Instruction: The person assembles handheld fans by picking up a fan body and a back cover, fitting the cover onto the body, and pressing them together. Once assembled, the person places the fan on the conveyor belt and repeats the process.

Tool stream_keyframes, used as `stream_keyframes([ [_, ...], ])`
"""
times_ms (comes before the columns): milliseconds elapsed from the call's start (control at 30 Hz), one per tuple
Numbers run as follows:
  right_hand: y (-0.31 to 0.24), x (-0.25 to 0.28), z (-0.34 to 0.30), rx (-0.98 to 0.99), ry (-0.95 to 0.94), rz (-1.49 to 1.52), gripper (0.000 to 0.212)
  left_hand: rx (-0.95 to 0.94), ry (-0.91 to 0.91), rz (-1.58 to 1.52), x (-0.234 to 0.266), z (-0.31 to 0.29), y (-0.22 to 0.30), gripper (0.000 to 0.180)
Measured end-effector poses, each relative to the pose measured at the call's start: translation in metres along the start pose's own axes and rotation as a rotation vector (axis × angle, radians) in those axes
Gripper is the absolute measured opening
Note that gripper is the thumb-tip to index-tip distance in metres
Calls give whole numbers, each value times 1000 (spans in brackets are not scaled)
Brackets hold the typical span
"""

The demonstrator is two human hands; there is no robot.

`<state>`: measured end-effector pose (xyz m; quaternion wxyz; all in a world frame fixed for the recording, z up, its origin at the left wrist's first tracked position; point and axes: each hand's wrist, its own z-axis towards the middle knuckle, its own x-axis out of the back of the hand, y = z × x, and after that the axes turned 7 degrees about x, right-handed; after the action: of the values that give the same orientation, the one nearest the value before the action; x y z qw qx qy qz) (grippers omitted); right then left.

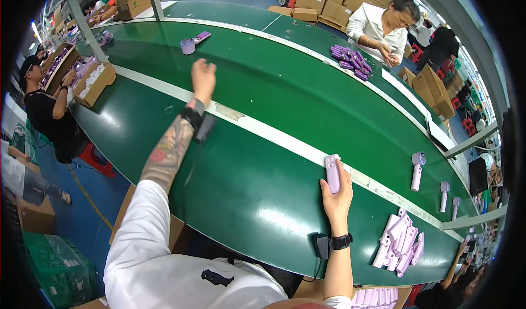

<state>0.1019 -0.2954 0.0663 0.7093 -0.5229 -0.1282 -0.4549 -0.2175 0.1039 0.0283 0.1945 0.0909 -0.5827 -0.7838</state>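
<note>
My left hand (204, 81) reaches out over the green conveyor belt (263, 84). Its fingers are loosely bent and a little apart, and I see nothing in them. Just beyond it on the belt lies a purple handheld fan (188, 46), its round head toward me and its handle pointing away to the right. In my right hand (337, 196) is a lilac fan handle shell (332, 174), held upright between thumb and fingers above the white strip (274, 135). To the right of that hand, a heap of lilac handle shells (399, 240) rests on the green table (246, 194).
Several lilac fans (417, 172) sit along the belt at right. Across it, a person in white works behind a pile of purple parts (352, 59). A cardboard box (96, 84) stands at the far left beside another worker. Below me, a box holds lilac shells (375, 297).
</note>
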Motion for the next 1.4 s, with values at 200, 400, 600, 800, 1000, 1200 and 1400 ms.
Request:
stream_keyframes([
  [200,7,-11,6,-23,-34,57,51,-11,223,304,41,111,-61,68],
  [400,8,-9,7,47,-67,-80,50,73,38,357,26,149,-54,73],
  [600,4,-10,9,78,-95,-113,48,200,-58,650,9,141,-16,69],
  [800,10,-12,7,81,-45,-67,46,326,-477,-78,-4,96,-4,61],
  [1000,25,-10,5,64,105,180,41,703,-743,-954,-45,-73,93,57],
  [1200,9,-14,6,78,152,268,35,926,-917,-1099,-48,-217,111,57],
  [1400,-8,-12,1,199,180,168,36,921,-1094,-1039,-41,-281,115,61],
])
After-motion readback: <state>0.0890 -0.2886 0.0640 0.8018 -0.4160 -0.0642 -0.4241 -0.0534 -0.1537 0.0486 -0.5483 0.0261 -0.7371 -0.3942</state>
